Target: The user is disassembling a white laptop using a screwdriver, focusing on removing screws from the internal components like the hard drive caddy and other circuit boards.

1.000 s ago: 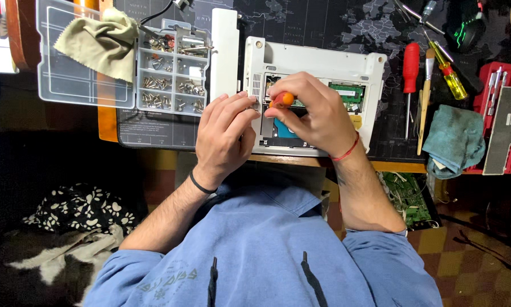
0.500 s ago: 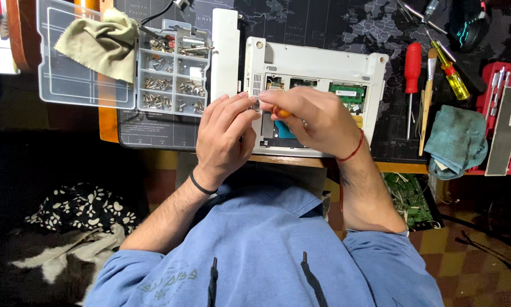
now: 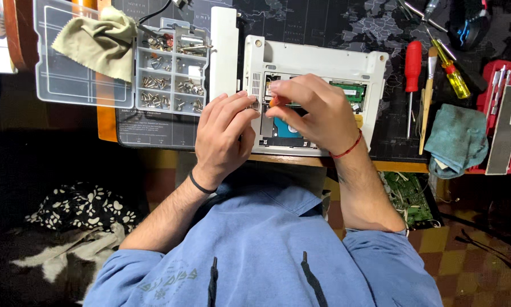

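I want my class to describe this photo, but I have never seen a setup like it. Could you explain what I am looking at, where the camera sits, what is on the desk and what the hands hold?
There is no machine here: a person in a blue hoodie works with bare hands, and the single camera is worn on the head, looking straight down.

On the dark desk mat lies a white laptop, turned bottom up with its cover off, so its inner parts show. The right hand pinches a small orange-handled screwdriver over the open bay. The left hand rests on the laptop's left edge.

To the left stands a clear parts box with screws in its compartments and a tan cloth on its lid. To the right lie a red screwdriver, a yellow screwdriver and a teal cloth.
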